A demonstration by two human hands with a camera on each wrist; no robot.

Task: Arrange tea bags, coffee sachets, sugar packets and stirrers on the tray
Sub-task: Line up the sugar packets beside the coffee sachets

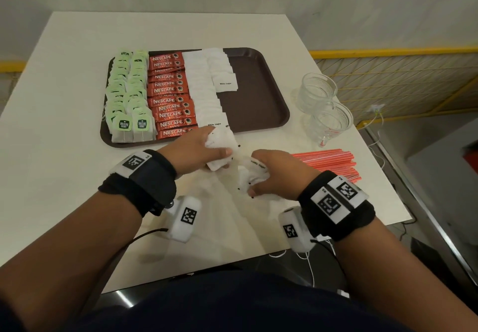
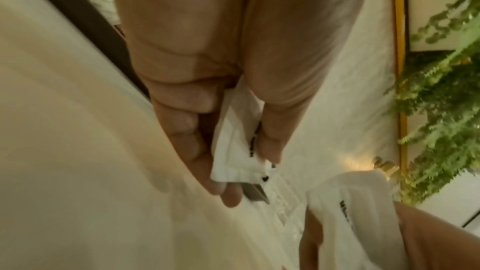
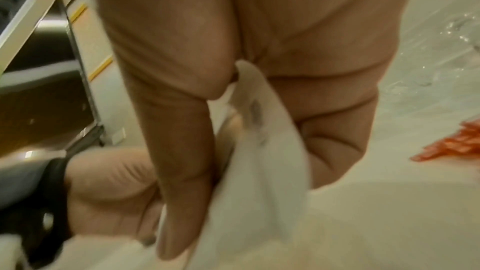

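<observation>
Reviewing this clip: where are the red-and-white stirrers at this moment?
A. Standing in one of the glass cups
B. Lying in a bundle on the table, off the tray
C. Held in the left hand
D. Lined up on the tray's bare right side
B: the stirrers lie bundled on the table beyond the right hand, clear of the tray.

On the tray (image 1: pixel 258 99), tea bags (image 1: pixel 128 91) lie left, coffee sachets (image 1: pixel 170 93) middle, sugar packets (image 1: pixel 207 91) right.

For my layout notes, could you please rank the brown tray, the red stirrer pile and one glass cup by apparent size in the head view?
1. Brown tray
2. Red stirrer pile
3. Glass cup, though roughly alike with the pile; the pile lies nearer the camera.
</observation>
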